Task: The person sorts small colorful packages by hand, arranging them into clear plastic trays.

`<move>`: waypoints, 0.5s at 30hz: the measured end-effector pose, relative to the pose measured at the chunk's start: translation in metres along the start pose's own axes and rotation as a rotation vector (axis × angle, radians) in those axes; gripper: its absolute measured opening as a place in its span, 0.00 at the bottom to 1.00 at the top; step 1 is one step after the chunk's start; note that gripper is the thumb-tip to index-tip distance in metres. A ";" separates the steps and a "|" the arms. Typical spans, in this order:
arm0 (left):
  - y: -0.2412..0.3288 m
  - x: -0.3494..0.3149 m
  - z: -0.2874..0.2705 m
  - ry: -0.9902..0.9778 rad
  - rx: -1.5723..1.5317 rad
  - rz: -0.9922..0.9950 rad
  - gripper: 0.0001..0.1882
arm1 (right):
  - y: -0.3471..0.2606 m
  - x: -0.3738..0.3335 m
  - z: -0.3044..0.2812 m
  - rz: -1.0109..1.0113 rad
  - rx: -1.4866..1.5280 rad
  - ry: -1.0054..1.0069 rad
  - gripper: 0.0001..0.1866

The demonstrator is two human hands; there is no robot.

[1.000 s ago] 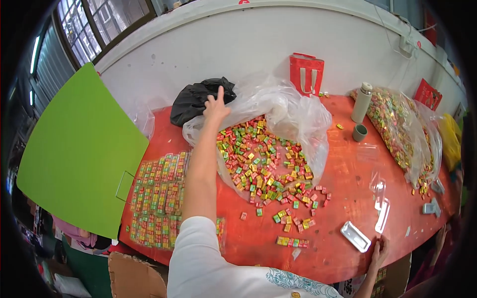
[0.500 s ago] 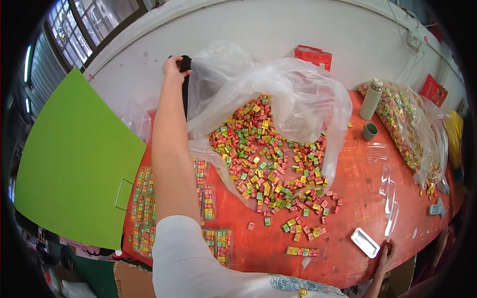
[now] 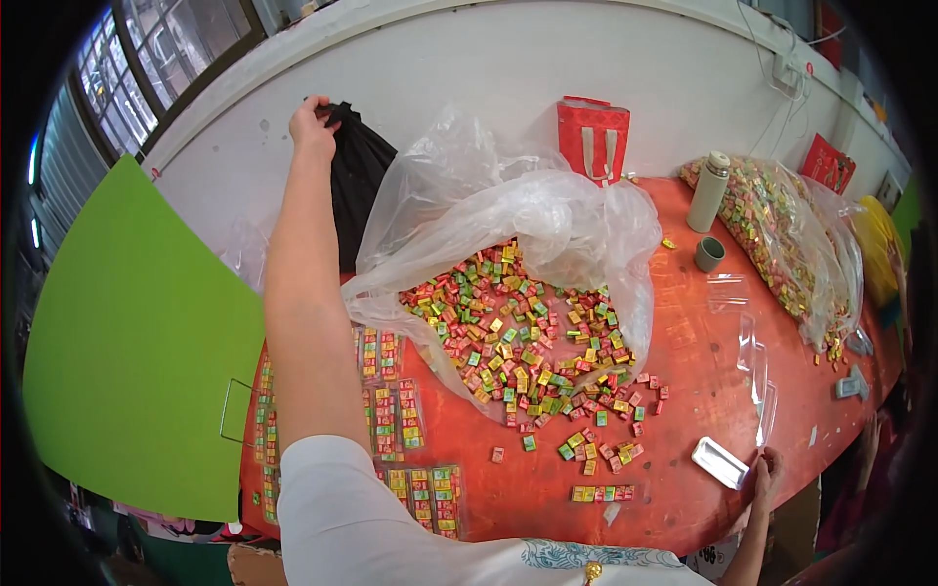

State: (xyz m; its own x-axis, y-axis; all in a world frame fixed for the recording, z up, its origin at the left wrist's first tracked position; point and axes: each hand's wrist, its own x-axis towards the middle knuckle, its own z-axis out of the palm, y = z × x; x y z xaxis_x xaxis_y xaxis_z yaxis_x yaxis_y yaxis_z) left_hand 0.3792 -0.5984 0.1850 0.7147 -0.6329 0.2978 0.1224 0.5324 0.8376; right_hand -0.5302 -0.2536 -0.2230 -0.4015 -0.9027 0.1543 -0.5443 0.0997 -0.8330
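Your left hand (image 3: 311, 125) is up at full stretch, fingers clamped on the top of the black bag (image 3: 357, 181), which hangs straight down from your grip against the white wall (image 3: 508, 78), its long axis vertical, bottom end near the table's far edge. Your right hand (image 3: 765, 471) rests down at the near edge of the red table (image 3: 703, 332), fingertips touching the small clear tray (image 3: 719, 461); I can't tell how far those fingers are curled. So the bag sits far and to the left, well apart from your right hand, and the left arm alone has it.

Just right of the bag, the big clear plastic bag (image 3: 508, 210) billows over the heap of coloured candies (image 3: 518, 337).

Half a second ago that left hand was lower with the bag bunched; a full second ago the black bag lay on the table under it. The green board (image 3: 127, 342) stands at your left.
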 end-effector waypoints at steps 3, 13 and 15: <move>0.031 0.013 0.004 -0.007 -0.036 0.089 0.05 | -0.024 0.014 0.028 -0.136 -0.106 -0.079 0.14; 0.203 0.005 0.092 -0.952 -0.516 -0.191 0.12 | -0.256 0.016 0.140 -0.657 -0.102 -0.316 0.21; 0.219 -0.018 0.114 -1.355 -0.786 -0.732 0.20 | -0.302 0.001 0.152 -0.710 -0.028 -0.395 0.28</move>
State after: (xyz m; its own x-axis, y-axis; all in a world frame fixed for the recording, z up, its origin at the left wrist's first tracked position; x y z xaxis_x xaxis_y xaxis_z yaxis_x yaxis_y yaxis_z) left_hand 0.3147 -0.5349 0.4161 -0.6286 -0.6151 0.4759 0.7058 -0.1942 0.6813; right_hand -0.2538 -0.3482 -0.0519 0.3333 -0.8351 0.4377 -0.5919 -0.5466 -0.5923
